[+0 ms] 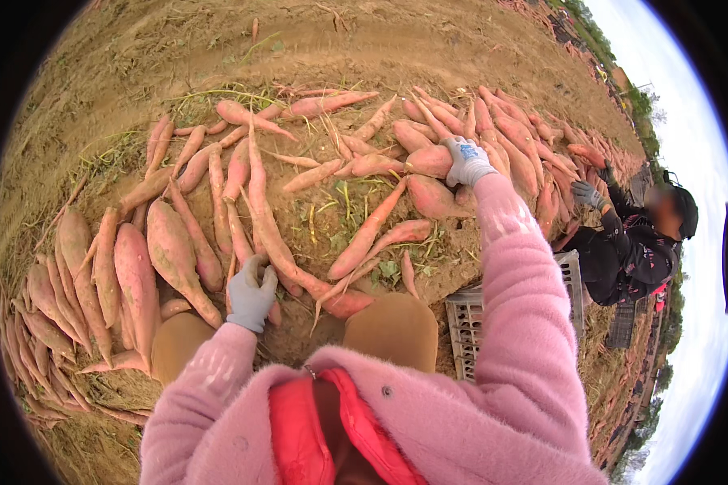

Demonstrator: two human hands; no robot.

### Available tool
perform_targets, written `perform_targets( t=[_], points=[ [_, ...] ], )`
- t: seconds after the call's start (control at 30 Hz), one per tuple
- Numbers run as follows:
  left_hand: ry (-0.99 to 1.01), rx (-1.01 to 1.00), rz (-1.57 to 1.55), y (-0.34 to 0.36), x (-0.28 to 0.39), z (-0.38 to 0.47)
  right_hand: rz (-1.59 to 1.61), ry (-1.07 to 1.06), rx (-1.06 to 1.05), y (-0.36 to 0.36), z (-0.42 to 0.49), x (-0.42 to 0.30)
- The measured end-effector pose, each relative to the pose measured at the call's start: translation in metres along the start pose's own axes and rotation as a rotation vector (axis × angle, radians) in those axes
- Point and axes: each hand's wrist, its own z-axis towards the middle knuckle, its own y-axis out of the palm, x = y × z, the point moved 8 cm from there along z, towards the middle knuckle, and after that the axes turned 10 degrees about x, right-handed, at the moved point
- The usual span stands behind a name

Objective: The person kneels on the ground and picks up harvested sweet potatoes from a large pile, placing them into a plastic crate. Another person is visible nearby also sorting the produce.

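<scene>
Both of my hands wear pale grey gloves. My right hand (466,160) reaches forward and its fingers close round the end of a plump sweet potato (428,162) among others on the soil. Low on the left, my left hand (252,293) hangs over the ground with thumb and fingertips curled near each other; whether something is between them cannot be told. Beside it, a long curved sweet potato (267,221) runs down towards my right knee. A large, soil-marked sweet potato (171,242) lies to the left of that hand.
A grey plastic crate (463,327) stands under my right forearm. Sweet potatoes (36,321) spread along the row on both sides. Green vines (389,271) lie between them. At the right, a person (637,242) in dark clothes and gloves works at the same row.
</scene>
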Motion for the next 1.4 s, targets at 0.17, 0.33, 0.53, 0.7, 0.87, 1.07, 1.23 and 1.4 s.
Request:
perform_targets(
  t=[0.17,0.33,0.53,0.7,0.87,1.07,1.23,1.4],
  points=[
    [0.004,0.002,-0.015,0.001,-0.005,0.0,0.711,0.058,0.136,-0.025,-0.016,-0.007],
    [-0.068,-0.049,-0.035,0.003,-0.008,0.001,2.163,0.003,0.191,-0.037,-0.075,-0.034],
    [0.022,-0.071,-0.04,0.005,-0.009,0.003,2.416,-0.052,0.34,-0.035,-0.147,-0.033],
    [0.238,-0.006,0.061,0.002,-0.006,0.005,2.605,-0.066,0.446,-0.021,-0.233,0.022],
    [0.222,-0.027,0.083,0.006,-0.004,0.004,2.677,-0.023,0.59,-0.011,-0.313,0.087],
    [0.027,-0.076,-0.102,0.009,-0.01,0.0,2.517,0.373,0.893,0.027,-0.422,0.197],
    [0.162,-0.045,0.054,0.005,-0.017,0.011,1.499,1.19,1.083,0.068,-0.52,0.342],
    [0.174,-0.017,0.075,0.002,-0.032,0.022,0.63,1.686,0.89,0.135,-0.577,0.43]
  ],
)
